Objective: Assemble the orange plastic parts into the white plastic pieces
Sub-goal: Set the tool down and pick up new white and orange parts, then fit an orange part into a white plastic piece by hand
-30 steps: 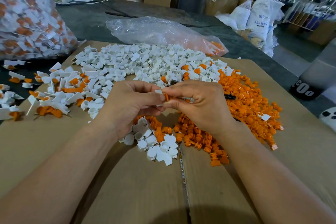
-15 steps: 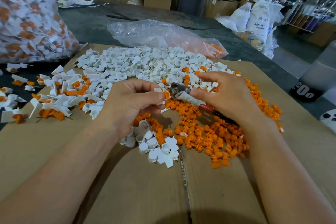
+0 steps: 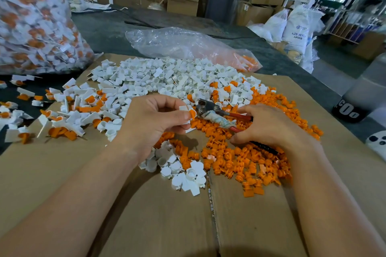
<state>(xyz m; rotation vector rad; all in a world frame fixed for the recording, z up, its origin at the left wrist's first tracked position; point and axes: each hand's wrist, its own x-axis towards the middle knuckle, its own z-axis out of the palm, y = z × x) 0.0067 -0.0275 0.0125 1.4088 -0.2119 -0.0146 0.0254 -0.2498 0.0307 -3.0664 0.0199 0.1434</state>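
Note:
My left hand (image 3: 154, 121) pinches a white piece with an orange part (image 3: 191, 113) set in it, held above the cardboard. My right hand (image 3: 269, 125) grips the red handles of a pair of pliers (image 3: 211, 111). The metal jaws point left and sit just right of the orange part. A wide heap of loose white pieces (image 3: 167, 81) lies behind my hands. Loose orange parts (image 3: 246, 162) spread under and in front of my right hand. A small cluster of white pieces (image 3: 183, 171) lies near my left wrist.
Flattened cardboard (image 3: 146, 215) covers the work surface. Assembled white-and-orange pieces (image 3: 69, 119) lie scattered at the left. A large clear bag of assembled pieces (image 3: 35, 27) stands at the far left. A crumpled plastic bag (image 3: 183, 44) lies behind the heap. Boxes and sacks stand beyond.
My right hand left the piece, moved right and took up the pliers from the orange pile. Their jaws now sit beside the orange part. My left hand stayed in place with the piece.

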